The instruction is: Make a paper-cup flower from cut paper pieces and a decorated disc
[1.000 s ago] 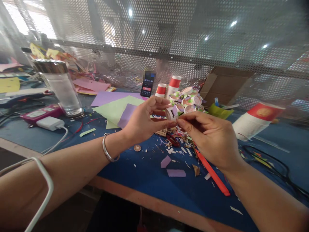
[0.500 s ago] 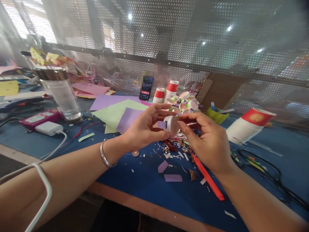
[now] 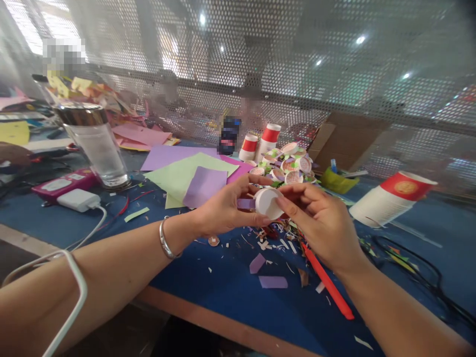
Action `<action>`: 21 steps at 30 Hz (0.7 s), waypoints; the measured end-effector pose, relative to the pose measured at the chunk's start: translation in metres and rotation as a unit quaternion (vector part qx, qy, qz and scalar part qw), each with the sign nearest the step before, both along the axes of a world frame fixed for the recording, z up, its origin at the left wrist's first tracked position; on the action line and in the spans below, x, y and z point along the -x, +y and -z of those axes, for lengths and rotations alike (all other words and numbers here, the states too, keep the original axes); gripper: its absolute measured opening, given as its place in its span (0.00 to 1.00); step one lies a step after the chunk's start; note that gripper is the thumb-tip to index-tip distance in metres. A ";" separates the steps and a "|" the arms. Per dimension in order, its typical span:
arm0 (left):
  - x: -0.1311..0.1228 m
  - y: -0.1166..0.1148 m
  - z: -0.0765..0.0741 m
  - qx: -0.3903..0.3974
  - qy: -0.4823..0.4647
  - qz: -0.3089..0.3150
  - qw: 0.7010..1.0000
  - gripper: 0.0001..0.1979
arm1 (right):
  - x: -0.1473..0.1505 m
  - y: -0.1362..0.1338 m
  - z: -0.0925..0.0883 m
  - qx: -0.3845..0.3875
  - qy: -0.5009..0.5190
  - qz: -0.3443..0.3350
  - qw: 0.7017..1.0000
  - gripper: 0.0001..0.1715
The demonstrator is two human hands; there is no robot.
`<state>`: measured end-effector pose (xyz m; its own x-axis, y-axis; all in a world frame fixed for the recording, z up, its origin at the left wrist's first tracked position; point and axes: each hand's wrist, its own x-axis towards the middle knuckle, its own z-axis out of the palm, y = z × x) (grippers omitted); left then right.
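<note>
A small white round piece, which looks like a cut-off paper cup base [image 3: 268,204], is held between my two hands above the table. From its left side sticks a purple paper strip [image 3: 246,204]. My left hand [image 3: 230,206] grips the base from the left, thumb below and fingers behind. On the other side my right hand [image 3: 320,218] presses its thumb on the white face, with its fingers curled behind. Just beyond the hands lies a heap of similar round pieces [image 3: 293,166] with green and purple bits. Under the hands are paper scraps [image 3: 273,282] and an orange-red pen [image 3: 329,285].
Stacked paper cups [image 3: 394,198] lean at the right, near a black cable [image 3: 427,267]. Purple and green paper sheets [image 3: 186,173] lie behind my left hand. A glass bottle [image 3: 96,148] stands at the left beside a white charger [image 3: 79,199]. A white cable crosses my left forearm.
The cup base has turned so that its flat white face shows more fully towards me. Both hands have come slightly lower and remain on it.
</note>
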<state>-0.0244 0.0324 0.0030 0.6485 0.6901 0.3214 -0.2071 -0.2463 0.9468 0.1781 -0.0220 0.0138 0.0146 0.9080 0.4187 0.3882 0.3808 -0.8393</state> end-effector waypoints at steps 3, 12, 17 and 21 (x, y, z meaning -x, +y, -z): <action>0.002 0.004 0.000 0.001 0.012 -0.005 1.000 0.27 | 0.000 0.000 0.001 0.009 -0.013 0.016 1.000 0.16; 0.006 0.010 -0.002 0.035 -0.012 -0.011 0.999 0.27 | -0.009 0.001 0.000 0.030 -0.060 0.025 0.997 0.15; 0.004 0.010 -0.004 0.086 -0.023 -0.022 0.996 0.25 | -0.012 0.002 0.001 0.033 -0.066 0.020 0.997 0.14; 0.005 0.010 -0.008 0.126 -0.009 -0.042 0.991 0.19 | -0.015 0.003 0.002 0.040 -0.056 0.026 0.997 0.16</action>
